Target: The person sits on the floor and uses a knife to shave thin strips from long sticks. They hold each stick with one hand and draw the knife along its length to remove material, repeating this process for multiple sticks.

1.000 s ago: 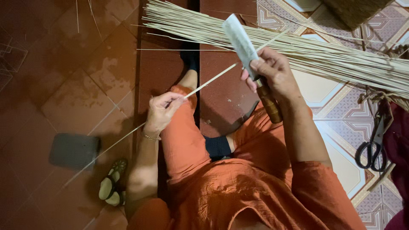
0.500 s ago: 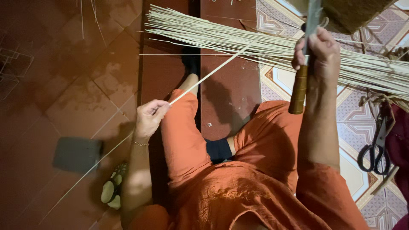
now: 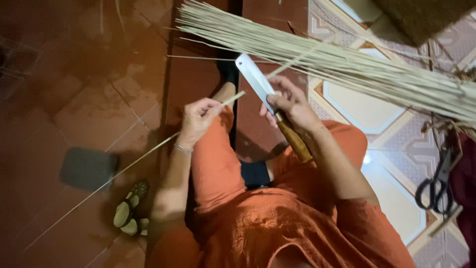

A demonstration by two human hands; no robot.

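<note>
While the left hand (image 3: 198, 118) pinched a thin strip (image 3: 148, 151) over the lap, the right hand (image 3: 290, 106) gripped a knife (image 3: 258, 84), blade w/ strip; big bundle (image 3: 347, 64) lay unworked on floor.

Orange clothes (image 3: 277, 223), pale straw bundle (image 3: 347, 64), red-brown tiles (image 3: 89, 114) (patterned ones (image 3: 396, 149) rightward)

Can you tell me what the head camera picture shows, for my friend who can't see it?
A person in orange clothes sits on a tiled floor, the right hand gripping a knife with a wooden handle and the left hand pinching a long thin strip. A big bundle of pale strips lies ahead, and black scissors lie to the right.
</note>
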